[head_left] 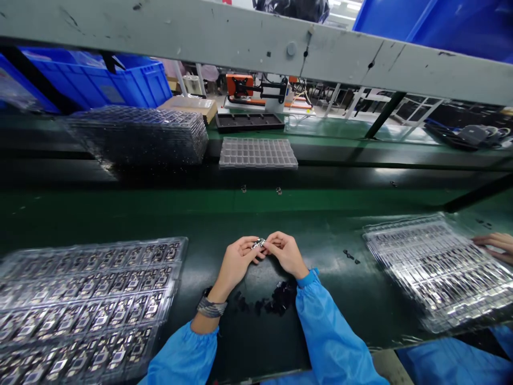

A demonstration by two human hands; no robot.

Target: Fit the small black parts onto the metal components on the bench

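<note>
A small circuit board (258,244) with shiny metal parts is pinched between the fingertips of both hands, above the dark green bench. My left hand (239,258) grips it from the left, my right hand (286,252) from the right; the fingers cover much of it. Below them, partly behind my right sleeve, lies a loose pile of small black parts (280,299). On the left rests a clear tray of circuit boards (92,289), its compartments filled in rows.
At right, a co-worker's hand (497,246) touches stacked clear trays (436,267). Black pieces (351,256) lie nearby. Ahead are a clear compartment tray (257,153), a tall tray stack (148,133) and a blue bin (108,80). A grey shelf beam (240,35) crosses overhead.
</note>
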